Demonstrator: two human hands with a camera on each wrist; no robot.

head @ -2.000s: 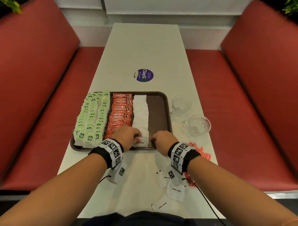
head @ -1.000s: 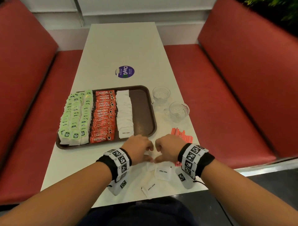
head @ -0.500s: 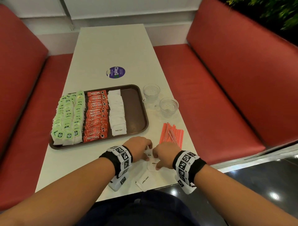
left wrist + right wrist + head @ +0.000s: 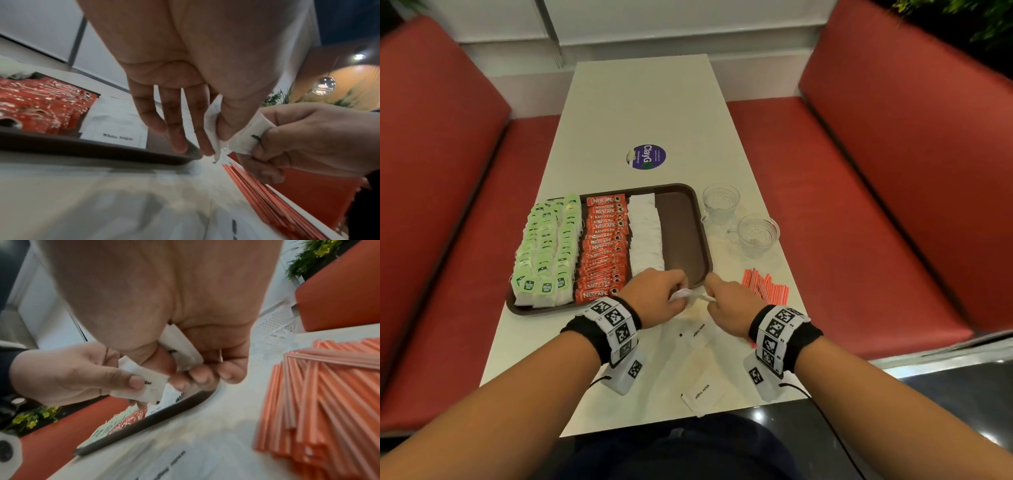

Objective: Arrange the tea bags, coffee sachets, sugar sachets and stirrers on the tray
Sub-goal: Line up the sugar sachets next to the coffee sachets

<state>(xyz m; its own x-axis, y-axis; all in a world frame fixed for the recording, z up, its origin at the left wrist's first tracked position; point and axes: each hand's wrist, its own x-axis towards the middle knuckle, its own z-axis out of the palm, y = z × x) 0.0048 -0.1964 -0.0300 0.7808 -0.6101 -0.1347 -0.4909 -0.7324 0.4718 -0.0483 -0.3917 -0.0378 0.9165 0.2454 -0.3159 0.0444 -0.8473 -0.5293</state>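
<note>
1. Two seconds ago both hands were at the tray's near edge, laying a sugar sachet at the end of the white row. Since then they drew back to the loose sachets on the surface and have now come forward again with fresh ones. This suggests the sugar row is still being extended, one trip at a time.
2. The left hand (image 4: 655, 297) pinches a white sugar sachet (image 4: 141, 384) between thumb and forefinger; its other fingers hang fairly straight toward the tray edge.
3. The right hand (image 4: 729, 307) is curled around a second white sachet (image 4: 180, 345), held between thumb and bent fingers.
4. Both hands hover together at about 6 o'clock of the brown tray (image 4: 681, 219), just above its near right corner.
5. On the tray, from 9 o'clock toward 3 o'clock, lie green tea bags (image 4: 548, 240), red coffee sachets (image 4: 604, 246) and the white sugar row (image 4: 646, 233). The strip at 3 o'clock shows bare tray.
6. Two loose sugar sachets (image 4: 702, 394) remain on the white surface (image 4: 640, 102) near the person.
7. Orange stirrers (image 4: 767, 289) lie in a heap on the surface at 4 o'clock of the tray, not yet placed.
8. Two glass cups (image 4: 756, 234) stand at 3 o'clock of the tray.
</note>
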